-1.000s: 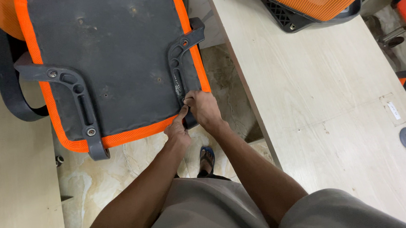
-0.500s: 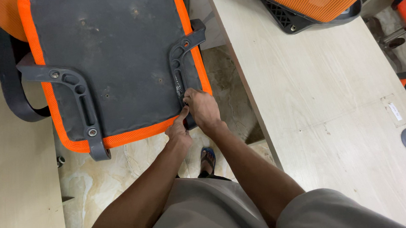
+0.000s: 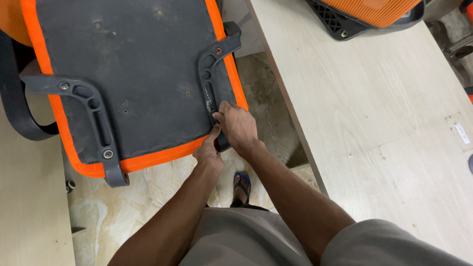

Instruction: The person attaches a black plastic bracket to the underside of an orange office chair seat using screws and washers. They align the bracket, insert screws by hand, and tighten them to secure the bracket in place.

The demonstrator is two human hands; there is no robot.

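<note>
Two hands meet at the near end of the right-hand armrest bracket (image 3: 213, 78), a black plastic bar screwed to the underside of an upturned orange-edged seat (image 3: 138, 73). The right hand (image 3: 238, 126) is wrapped over the bracket's lower tip, fingers curled shut on it; the left hand (image 3: 208, 153) sits just below and against it, forefinger stretched up to touch the same tip. Compared with a second ago almost nothing has shifted: both hands hold the same spot, the seat lies as it did, and only the view has drifted slightly. So the work on that bracket end looks stuck in place, with pressing or gripping going on rather than anything coming free.

Away to the left of the hands, a matching bracket (image 3: 89, 110) lies across the seat base with its screws in. Beyond it a black armrest loop (image 3: 12, 100) hangs off the seat's edge. To the right of the hands runs a pale wooden table (image 3: 385, 121), close against the seat, which leaves little room beside the right wrist. Another orange mesh seat part (image 3: 369, 5) rests on its far end. Under the arms a sandalled foot (image 3: 241, 186) stands on the marble floor (image 3: 143, 190).
</note>
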